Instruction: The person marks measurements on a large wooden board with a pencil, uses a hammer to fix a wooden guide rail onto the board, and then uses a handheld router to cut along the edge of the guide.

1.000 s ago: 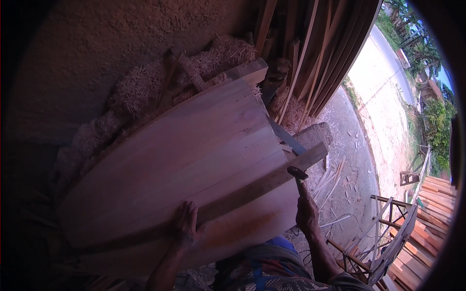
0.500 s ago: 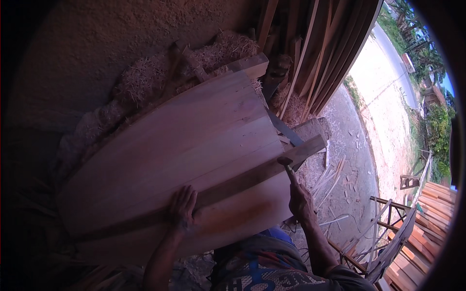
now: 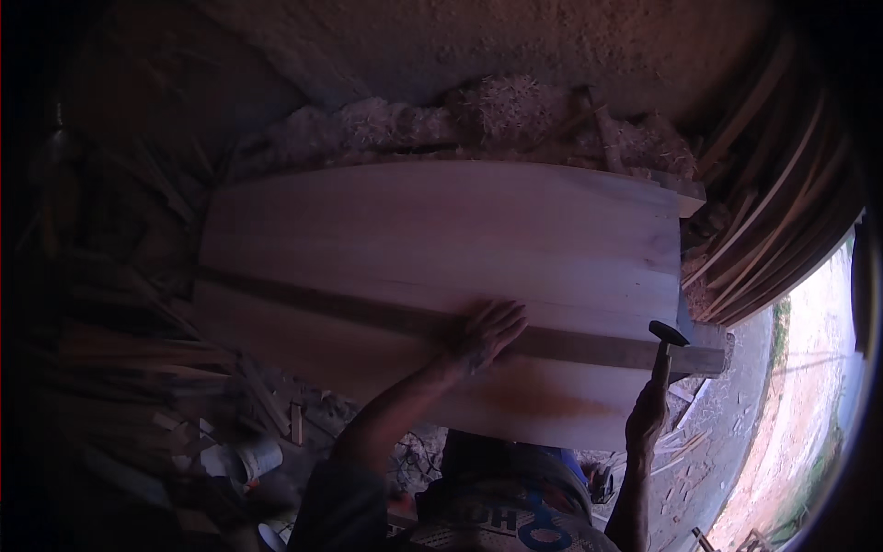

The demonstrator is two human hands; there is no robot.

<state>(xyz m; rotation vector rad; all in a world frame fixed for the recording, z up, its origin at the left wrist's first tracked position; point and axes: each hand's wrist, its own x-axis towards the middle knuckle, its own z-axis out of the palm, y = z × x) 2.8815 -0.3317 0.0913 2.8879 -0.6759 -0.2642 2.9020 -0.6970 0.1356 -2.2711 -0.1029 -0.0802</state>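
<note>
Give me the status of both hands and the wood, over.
Left hand open, over dark strip. Right hand gripping hammer. Strip lying across pale panel. Shavings heaped beyond panel's far edge.

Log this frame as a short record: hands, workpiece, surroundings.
left hand: resting across strip, fingers extended
right hand: gripping hammer by its handle
hammer head: near strip's right end; contact unclear
strip: lengthwise over panel, right end overhanging
shavings: heaped beyond panel's far edge
boards: right of panel
</note>
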